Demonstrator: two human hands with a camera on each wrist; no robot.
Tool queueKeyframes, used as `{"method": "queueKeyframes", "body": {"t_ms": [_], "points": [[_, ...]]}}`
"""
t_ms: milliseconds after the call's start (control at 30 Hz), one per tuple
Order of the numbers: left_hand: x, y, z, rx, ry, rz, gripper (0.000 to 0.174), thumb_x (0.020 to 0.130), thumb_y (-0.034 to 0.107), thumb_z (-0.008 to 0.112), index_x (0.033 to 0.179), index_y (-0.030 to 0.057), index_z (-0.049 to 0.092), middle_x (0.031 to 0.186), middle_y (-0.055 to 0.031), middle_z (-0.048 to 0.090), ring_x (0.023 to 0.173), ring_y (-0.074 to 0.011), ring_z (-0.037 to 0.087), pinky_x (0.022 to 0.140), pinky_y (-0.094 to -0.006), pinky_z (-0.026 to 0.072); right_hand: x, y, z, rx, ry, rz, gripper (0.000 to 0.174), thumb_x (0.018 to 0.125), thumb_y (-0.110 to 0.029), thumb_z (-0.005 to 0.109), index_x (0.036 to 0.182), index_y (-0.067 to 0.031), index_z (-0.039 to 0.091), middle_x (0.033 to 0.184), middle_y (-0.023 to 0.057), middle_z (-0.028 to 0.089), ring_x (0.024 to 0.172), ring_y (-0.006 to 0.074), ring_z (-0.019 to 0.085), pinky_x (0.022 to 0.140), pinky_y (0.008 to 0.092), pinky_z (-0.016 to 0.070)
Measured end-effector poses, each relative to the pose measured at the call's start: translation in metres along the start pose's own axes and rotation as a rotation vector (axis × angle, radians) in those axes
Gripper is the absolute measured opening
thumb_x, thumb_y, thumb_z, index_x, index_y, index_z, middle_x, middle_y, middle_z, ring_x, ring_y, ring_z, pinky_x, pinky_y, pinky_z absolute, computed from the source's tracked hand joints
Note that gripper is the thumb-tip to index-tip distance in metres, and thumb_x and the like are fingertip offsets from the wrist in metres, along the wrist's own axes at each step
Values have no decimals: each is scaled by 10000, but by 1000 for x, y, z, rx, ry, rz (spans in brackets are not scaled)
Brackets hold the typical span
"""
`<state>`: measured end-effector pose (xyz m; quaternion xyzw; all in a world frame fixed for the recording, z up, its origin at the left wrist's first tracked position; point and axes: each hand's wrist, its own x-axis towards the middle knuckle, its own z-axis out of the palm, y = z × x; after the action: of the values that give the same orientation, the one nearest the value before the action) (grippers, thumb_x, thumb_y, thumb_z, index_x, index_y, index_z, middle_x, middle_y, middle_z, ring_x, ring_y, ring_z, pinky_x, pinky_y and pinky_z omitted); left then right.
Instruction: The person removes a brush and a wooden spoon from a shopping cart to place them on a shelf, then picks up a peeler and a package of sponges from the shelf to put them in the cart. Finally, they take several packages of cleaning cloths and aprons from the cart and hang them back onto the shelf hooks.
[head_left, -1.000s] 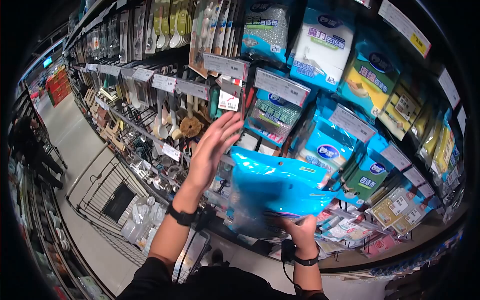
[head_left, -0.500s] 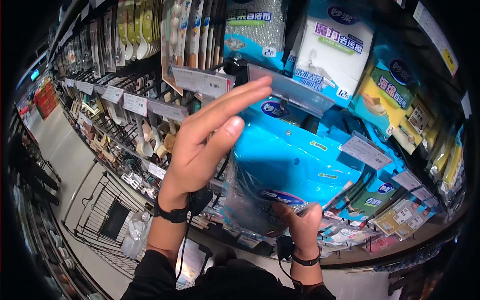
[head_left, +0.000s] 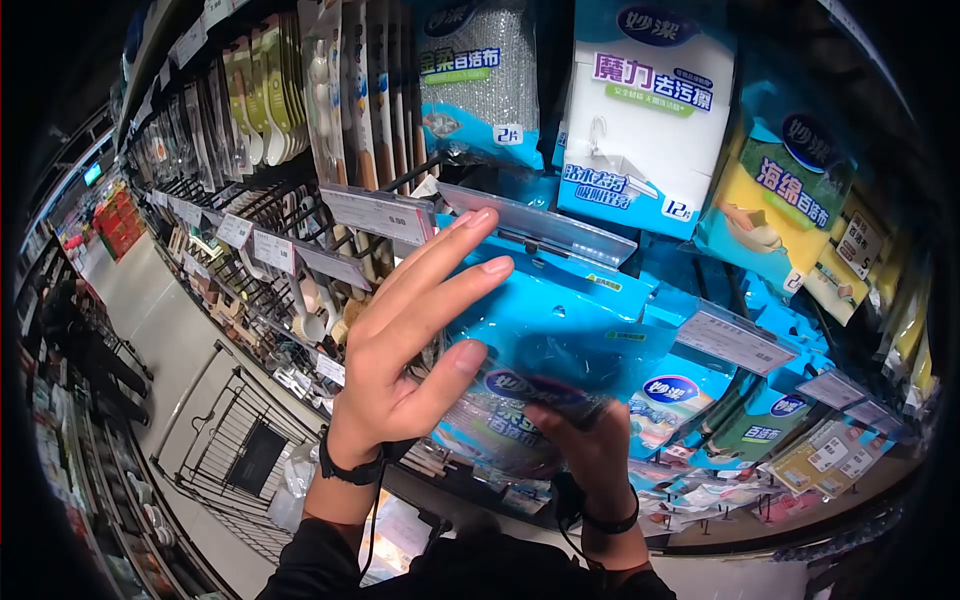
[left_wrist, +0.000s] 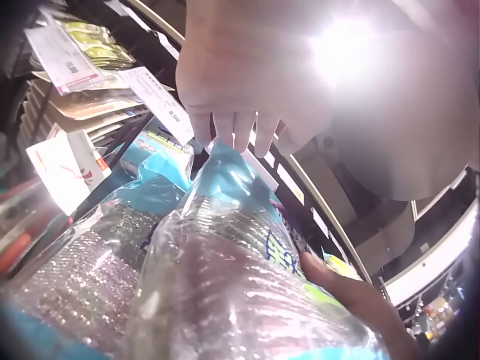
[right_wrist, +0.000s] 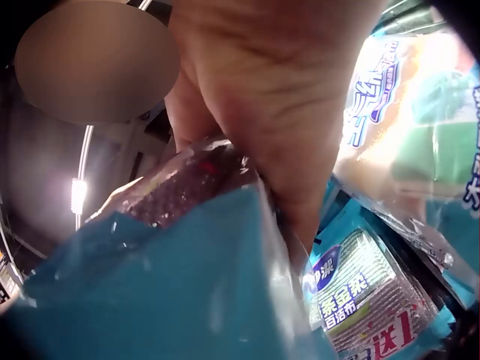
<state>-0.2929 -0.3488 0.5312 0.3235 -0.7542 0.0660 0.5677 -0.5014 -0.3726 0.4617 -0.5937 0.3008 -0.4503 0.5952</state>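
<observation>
My right hand [head_left: 590,445] grips the lower right edge of a blue-topped scouring cloth packet [head_left: 560,330], thumb across its front. Through the packet's clear lower part, shiny cloth shows in the left wrist view. My left hand [head_left: 400,350] is raised at the packet's upper left, its fingers extended and its fingertips near the clear price rail [head_left: 540,225]. In the left wrist view the fingers [left_wrist: 244,127] come down at the packet's blue top [left_wrist: 232,176]. A second shiny cloth packet [left_wrist: 97,247] is beside it. The right wrist view has my palm [right_wrist: 262,97] over the packet's edge.
Above the rail hang a white sponge packet [head_left: 650,120] and a yellow sponge packet [head_left: 780,190]. More cloth packets [head_left: 750,430] hang lower right. Spatulas and spoons [head_left: 265,100] line the rack at left. A wire shopping cart [head_left: 235,450] stands in the aisle, with a person [head_left: 80,340] farther off.
My left hand has come right and nearer the packet's top, fingers still extended. The packet, held in my right hand throughout, has shifted slightly left and up toward the rail. The view has moved closer to the shelf.
</observation>
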Motion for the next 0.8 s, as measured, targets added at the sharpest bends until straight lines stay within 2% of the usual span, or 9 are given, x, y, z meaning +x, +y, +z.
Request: {"method": "queueKeyframes", "body": {"t_ms": [67, 200, 300, 400, 467, 500, 567, 667, 800], "points": [[0, -1, 1, 6, 3, 2, 444, 817, 101, 610, 1248, -8, 621, 1371, -257, 525, 1295, -410, 493, 1101, -467, 345, 6, 7, -1, -43, 13, -126, 355, 804, -41, 740, 1133, 52, 642, 1055, 109, 698, 931, 170, 655, 843, 309, 518], [-2, -2, 4, 49, 13, 10, 448, 804, 97, 631, 1242, 5, 626, 1372, -269, 517, 1296, -417, 491, 1098, -473, 347, 13, 4, 1, 64, 68, -52, 353, 806, -45, 741, 1132, 49, 645, 1055, 110, 698, 937, 168, 653, 843, 308, 518], [-4, -4, 8, 67, 30, 10, 445, 798, 103, 641, 1234, 14, 634, 1373, -273, 515, 1294, -413, 495, 1098, -482, 344, 15, 7, -1, -135, 28, -129, 373, 809, -66, 751, 1147, 43, 638, 1057, 109, 695, 956, 170, 651, 847, 311, 520], [-5, -4, 10, 112, 33, 12, 450, 788, 115, 652, 1229, 29, 640, 1375, -271, 515, 1291, -411, 500, 1100, -505, 330, 12, -3, 6, -9, 25, -19, 414, 805, -92, 772, 1169, 36, 620, 1079, 109, 687, 971, 173, 648, 857, 317, 519], [-5, -3, 9, 152, 20, 7, 455, 783, 122, 658, 1230, 39, 642, 1376, -267, 515, 1290, -410, 502, 1102, -521, 320, 14, 6, 6, -52, 51, -170, 382, 817, -87, 758, 1162, 9, 625, 1033, 89, 682, 861, 139, 640, 722, 297, 523], [-4, -3, 9, 209, 10, 29, 456, 776, 131, 663, 1224, 47, 649, 1378, -263, 516, 1290, -410, 502, 1103, -536, 310, 14, 7, 5, -50, 50, -170, 382, 817, -87, 758, 1162, 9, 625, 1033, 89, 682, 861, 139, 640, 722, 297, 523], [-4, -4, 9, 266, -1, 51, 457, 770, 139, 669, 1219, 54, 655, 1379, -258, 517, 1290, -410, 502, 1104, -551, 299, 15, 9, 2, -70, 43, -138, 479, 797, -88, 785, 1211, 29, 573, 1111, 121, 668, 1005, 186, 638, 889, 323, 507], [-4, -6, 12, 304, 5, 53, 448, 763, 148, 672, 1203, 66, 668, 1383, -248, 519, 1291, -404, 503, 1107, -564, 282, 13, 8, 2, -23, 61, -66, 477, 800, -71, 775, 1217, 30, 566, 1112, 121, 665, 1010, 188, 636, 897, 325, 504], [-6, -11, 18, 440, 21, 89, 443, 765, 235, 692, 1186, 95, 682, 1395, -207, 504, 1291, -394, 486, 1107, -557, 290, 14, 14, 0, -63, 64, -115, 478, 798, -51, 771, 1220, 28, 562, 1124, 116, 659, 1003, 184, 638, 893, 326, 505]]}}
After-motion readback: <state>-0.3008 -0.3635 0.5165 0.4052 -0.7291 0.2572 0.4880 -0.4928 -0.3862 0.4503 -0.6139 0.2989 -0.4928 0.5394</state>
